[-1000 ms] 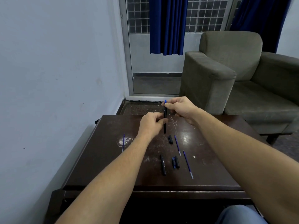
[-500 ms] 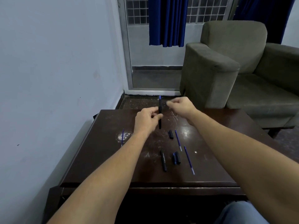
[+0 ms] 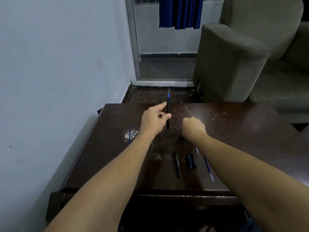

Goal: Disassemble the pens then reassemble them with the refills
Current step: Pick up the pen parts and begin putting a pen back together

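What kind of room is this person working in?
Probably a home living room: a grey-green upholstered armchair stands beyond the dark wooden table, with a blue curtain over a glazed door.

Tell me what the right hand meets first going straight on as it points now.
The right hand curls down at the table, so probably the tabletop just under it; anything beneath is hidden. Depth is unclear: along the forearm's line, the pen in the left hand comes first.

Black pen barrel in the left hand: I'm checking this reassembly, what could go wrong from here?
1. The left hand pinches the black pen barrel upright with only fingertips; it could slip.
2. The thin blue refill lying apart at the dark wooden table's left could be overlooked.
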